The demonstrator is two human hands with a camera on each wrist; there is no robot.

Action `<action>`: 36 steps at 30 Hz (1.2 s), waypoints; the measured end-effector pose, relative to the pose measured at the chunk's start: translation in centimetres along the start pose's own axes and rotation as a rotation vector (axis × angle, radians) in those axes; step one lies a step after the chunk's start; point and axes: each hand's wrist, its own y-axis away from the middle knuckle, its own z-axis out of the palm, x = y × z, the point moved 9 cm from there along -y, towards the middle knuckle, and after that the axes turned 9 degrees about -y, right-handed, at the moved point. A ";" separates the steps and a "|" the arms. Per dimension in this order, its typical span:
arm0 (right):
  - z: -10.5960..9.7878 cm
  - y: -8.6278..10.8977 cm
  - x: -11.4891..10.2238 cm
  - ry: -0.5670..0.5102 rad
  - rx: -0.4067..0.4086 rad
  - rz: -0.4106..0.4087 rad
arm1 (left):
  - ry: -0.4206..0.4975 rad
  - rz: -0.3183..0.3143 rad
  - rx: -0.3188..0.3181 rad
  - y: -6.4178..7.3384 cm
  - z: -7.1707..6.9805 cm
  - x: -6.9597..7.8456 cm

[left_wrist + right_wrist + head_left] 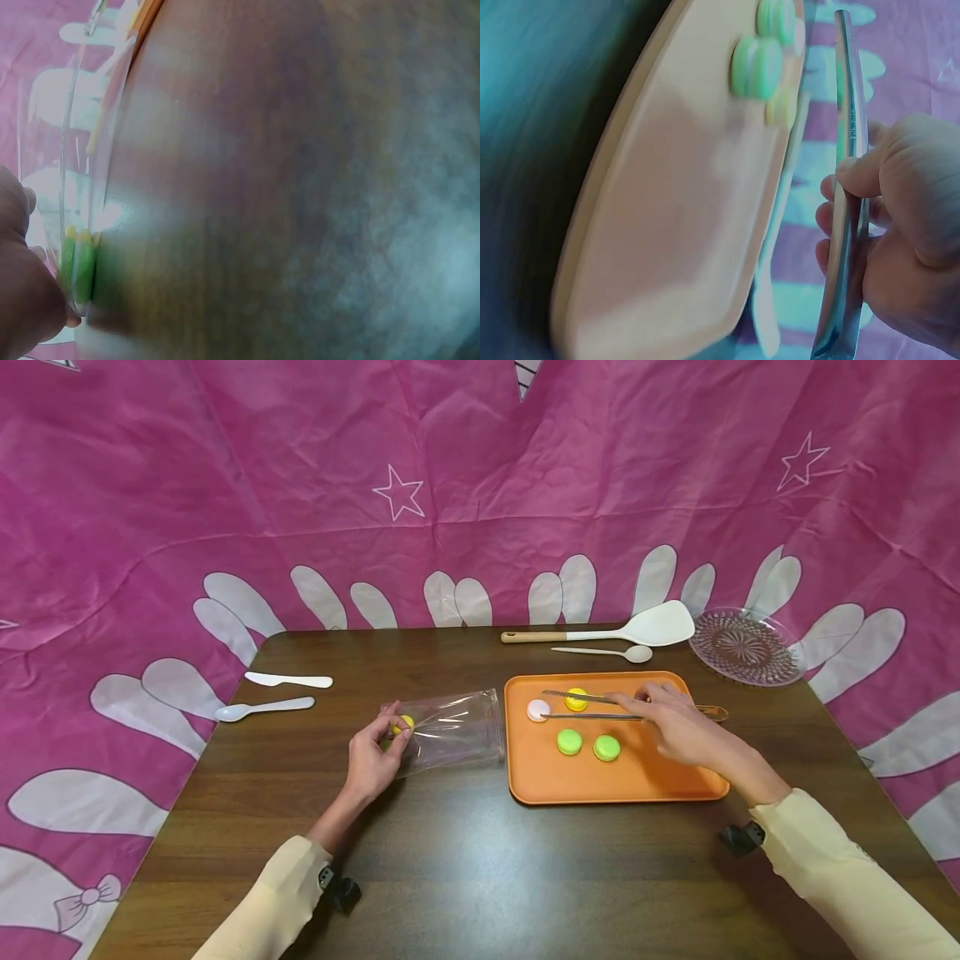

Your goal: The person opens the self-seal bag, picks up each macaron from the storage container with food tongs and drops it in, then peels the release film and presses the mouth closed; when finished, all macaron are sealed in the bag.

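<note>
My left hand (375, 752) pinches the closed end of a clear plastic bag (461, 727) lying on the table. A yellow macaron (406, 722) shows between its thumb and fingers, and a green macaron (84, 262) is inside the bag in the left wrist view. My right hand (678, 727) grips metal tongs (592, 717) over an orange tray (637, 781). The tongs' arms are spread, their tips around a pale pink macaron (537, 710) and near a yellow macaron (576, 699). Two green macarons (569, 742) lie nearer the tray's front.
Behind the tray lie a white spatula (660, 625) with a wooden handle and a small spoon (637, 654). A clear patterned plate (746, 645) stands at the back right. On the left are a white knife (288, 680) and a white spoon (266, 707). A pink curtain (480, 485) hangs behind.
</note>
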 end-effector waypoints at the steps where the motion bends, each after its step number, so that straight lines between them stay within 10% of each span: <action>1: -0.2 0.4 0.5 0.005 -0.002 0.017 | 0.000 0.003 0.000 0.0 0.0 0.1; 15: -1.1 3.7 4.2 0.035 0.006 0.089 | 0.010 -0.016 -0.007 0.2 0.0 -0.1; 36: 0.3 3.2 6.4 0.001 -0.036 0.162 | -0.007 -0.008 -0.003 0.2 0.0 0.0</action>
